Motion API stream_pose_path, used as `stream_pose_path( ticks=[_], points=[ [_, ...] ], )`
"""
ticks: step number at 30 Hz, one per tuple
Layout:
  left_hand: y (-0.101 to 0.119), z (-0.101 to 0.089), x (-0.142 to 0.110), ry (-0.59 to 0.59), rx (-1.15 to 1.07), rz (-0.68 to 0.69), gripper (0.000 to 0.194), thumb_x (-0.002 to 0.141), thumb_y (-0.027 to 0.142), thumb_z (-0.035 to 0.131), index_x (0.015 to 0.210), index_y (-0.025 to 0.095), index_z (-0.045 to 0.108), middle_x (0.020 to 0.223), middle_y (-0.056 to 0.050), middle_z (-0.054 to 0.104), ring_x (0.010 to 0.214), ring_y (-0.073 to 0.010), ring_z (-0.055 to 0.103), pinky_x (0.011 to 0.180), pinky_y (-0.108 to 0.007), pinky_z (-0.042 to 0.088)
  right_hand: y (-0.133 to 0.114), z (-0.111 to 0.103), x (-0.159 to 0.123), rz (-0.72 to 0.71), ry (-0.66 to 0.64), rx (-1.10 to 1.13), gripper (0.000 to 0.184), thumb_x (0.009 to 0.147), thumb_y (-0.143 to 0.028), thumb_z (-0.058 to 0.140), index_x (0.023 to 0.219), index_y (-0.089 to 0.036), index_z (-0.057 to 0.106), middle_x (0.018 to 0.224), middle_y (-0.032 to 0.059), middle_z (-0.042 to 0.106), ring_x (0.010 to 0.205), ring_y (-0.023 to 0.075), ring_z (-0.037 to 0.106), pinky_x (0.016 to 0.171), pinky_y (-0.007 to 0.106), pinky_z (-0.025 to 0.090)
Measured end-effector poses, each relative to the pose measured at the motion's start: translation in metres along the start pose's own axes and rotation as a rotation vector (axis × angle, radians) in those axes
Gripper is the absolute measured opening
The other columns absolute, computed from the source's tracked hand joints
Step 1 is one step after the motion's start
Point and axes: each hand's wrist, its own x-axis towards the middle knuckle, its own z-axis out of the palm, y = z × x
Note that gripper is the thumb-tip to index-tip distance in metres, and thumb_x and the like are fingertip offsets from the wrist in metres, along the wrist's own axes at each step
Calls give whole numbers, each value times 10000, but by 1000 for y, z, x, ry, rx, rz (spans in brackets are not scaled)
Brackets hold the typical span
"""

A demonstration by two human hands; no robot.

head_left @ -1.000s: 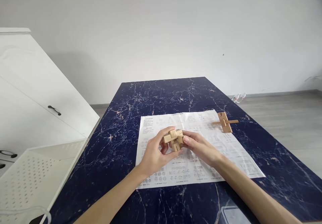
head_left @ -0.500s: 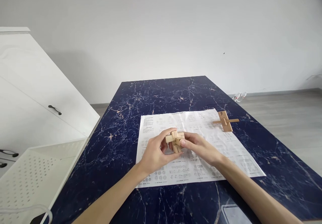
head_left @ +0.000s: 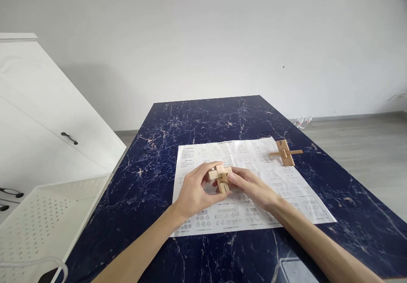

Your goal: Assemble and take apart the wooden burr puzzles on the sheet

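Note:
A pale wooden burr puzzle (head_left: 219,175) of interlocking blocks is held between both hands, over a printed instruction sheet (head_left: 254,216). My left hand (head_left: 194,187) grips it from the left, fingers over the top and thumb at its lower block. From the right, my right hand (head_left: 249,184) holds it, with the thumb pressed on a block end; its other fingers are partly hidden behind the puzzle. Dark marks show on some block faces. At the sheet's upper right lies another wooden puzzle piece (head_left: 288,159), a flat board with a thin stick crossing it.
The dark blue marble-patterned table (head_left: 203,122) reaches toward a plain wall. A clear-lidded flat object (head_left: 297,271) lies at the near edge. On the left stand a white cabinet (head_left: 47,105) and a perforated white surface (head_left: 34,223) with a pale cable (head_left: 38,261).
The burr puzzle has turned slightly in my hands. My right thumb has shifted a little left along the block. Both hands keep hold, and the other things stay in place.

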Motion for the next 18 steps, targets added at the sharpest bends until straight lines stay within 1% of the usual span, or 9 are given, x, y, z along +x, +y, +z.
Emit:
stream_pose_path(
  ticks=[4,9,12,15,17,18],
  points=[
    [-1,-1,-1,10,20,17,588,770,360,886,1297,271,640,1034,-26,748,785,-179,654,686,-292,551,5,7,2,8,1,88,493,991,-666,625,1171,-226,757,1098,112,790,1046,305,735,945,471,581],
    [-1,2,-3,48,43,10,566,764,351,884,1263,252,635,1044,-32,763,802,-185,685,709,-302,575,10,11,4,2,16,150,492,984,-656,644,1122,-198,758,1057,121,795,1055,311,744,997,491,566],
    [-1,4,-3,71,56,8,554,775,377,881,1258,248,640,1013,-32,770,774,-182,698,705,-307,589,9,15,4,1,26,167,489,992,-652,637,1132,-198,750,1099,129,787,1097,317,733,987,477,571],
    [-1,5,-2,119,82,18,560,811,385,865,1302,254,629,1054,-42,777,800,-193,731,726,-317,608,4,21,5,-50,65,199,512,1005,-672,602,1213,-216,703,1157,131,767,1143,315,716,968,458,576],
    [-4,6,-3,151,114,33,574,831,371,853,1339,254,612,1098,-53,781,838,-205,751,767,-334,619,2,24,6,-94,72,162,522,986,-677,627,1245,-226,667,1178,125,755,1129,308,714,956,451,573],
    [-5,6,-4,163,133,41,588,831,361,852,1353,251,602,1110,-58,783,860,-216,760,790,-346,623,3,26,6,-101,78,107,512,965,-664,668,1229,-225,661,1166,118,754,1100,303,717,941,445,574]
  ],
)
